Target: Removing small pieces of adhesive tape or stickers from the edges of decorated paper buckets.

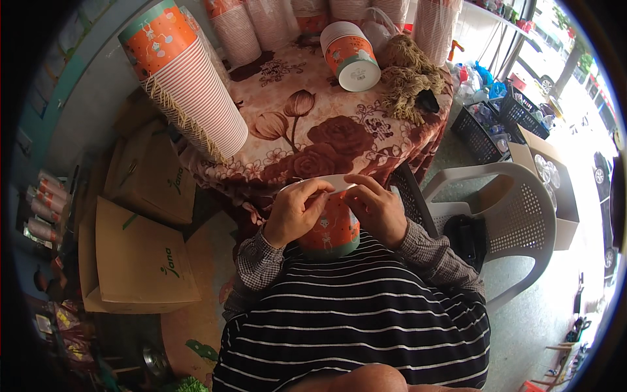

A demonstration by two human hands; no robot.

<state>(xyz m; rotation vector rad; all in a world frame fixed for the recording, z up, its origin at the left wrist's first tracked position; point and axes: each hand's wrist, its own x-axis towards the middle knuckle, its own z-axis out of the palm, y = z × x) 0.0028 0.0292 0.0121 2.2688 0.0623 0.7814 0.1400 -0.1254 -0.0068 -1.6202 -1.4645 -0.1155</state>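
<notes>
An orange paper bucket (333, 228) with a green band at its base and a white rim rests upright on my lap, against the striped black cloth. My left hand (297, 210) is closed at the left of its rim, thumb and fingers pinched together. On the rim's right side, my right hand (379, 208) grips with bent fingers. Whether a thin cord lies between my fingertips is too small to tell. Ahead on the table, a short stack of similar buckets (353, 55) lies tipped, its white base toward me. Beside it is a heap of tan twine cords (411, 75).
A tall leaning stack of paper buckets (202, 98) with twine handles stands on the table (261, 144) at the left. Wrapped stacks (235, 36) line the back. Cardboard boxes (144, 255) sit left, a plastic chair (522, 209) right, black crates (480, 134) beyond.
</notes>
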